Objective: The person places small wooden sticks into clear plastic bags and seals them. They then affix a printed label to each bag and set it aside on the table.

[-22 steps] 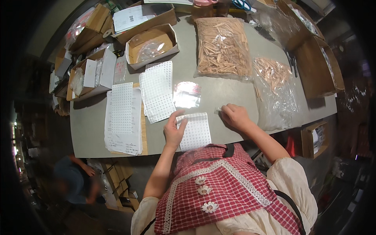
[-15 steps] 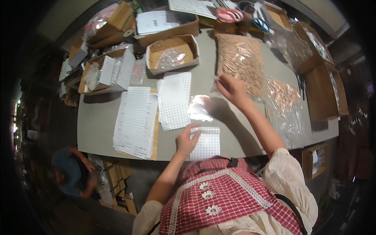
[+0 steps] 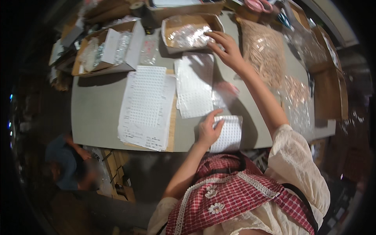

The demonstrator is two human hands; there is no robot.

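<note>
Left hand (image 3: 210,129), fingers apart, touches a sheet (image 3: 230,135) at the table's (image 3: 98,113) near edge; right hand (image 3: 226,50), fingers parted, overhangs a box (image 3: 182,50).

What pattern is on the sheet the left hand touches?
White sheet, rows of small grey marks; best in head view.

Papers (image 3: 145,113): on a board (image 3: 171,133)
Open box (image 3: 178,51): behind the sheets (image 3: 194,102) — packets (image 3: 186,36) inside
Stick bag (image 3: 263,51): right of that box
</note>
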